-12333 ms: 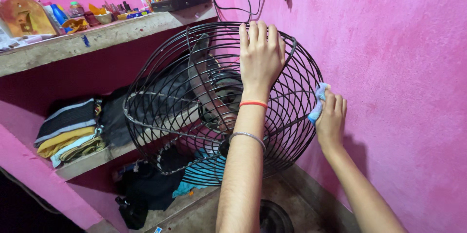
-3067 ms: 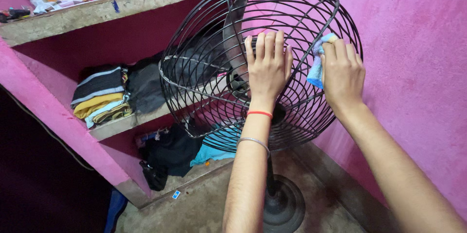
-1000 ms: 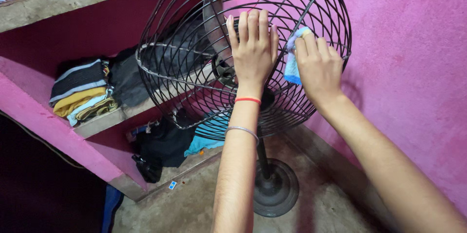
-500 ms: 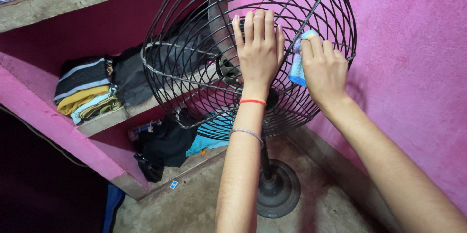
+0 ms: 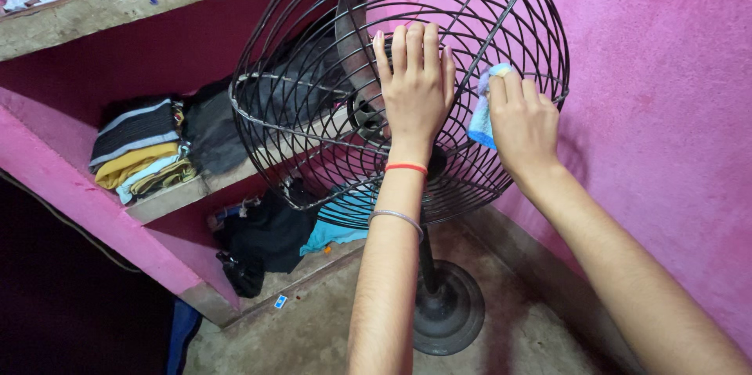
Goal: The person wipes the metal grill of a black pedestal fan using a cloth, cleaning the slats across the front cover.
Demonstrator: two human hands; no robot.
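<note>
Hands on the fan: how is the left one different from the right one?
The left hand lies flat and open on the black wire fan cage; the right hand is curled around a blue cloth. The left wrist wears a red band and a silver bangle; the right wrist is bare. Both hands touch the cage.

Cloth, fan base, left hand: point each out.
cloth (image 5: 479, 121), head view, on its blue lower corner.
fan base (image 5: 454, 312), head view, on the round foot's top.
left hand (image 5: 411, 89), head view, on its back.
</note>
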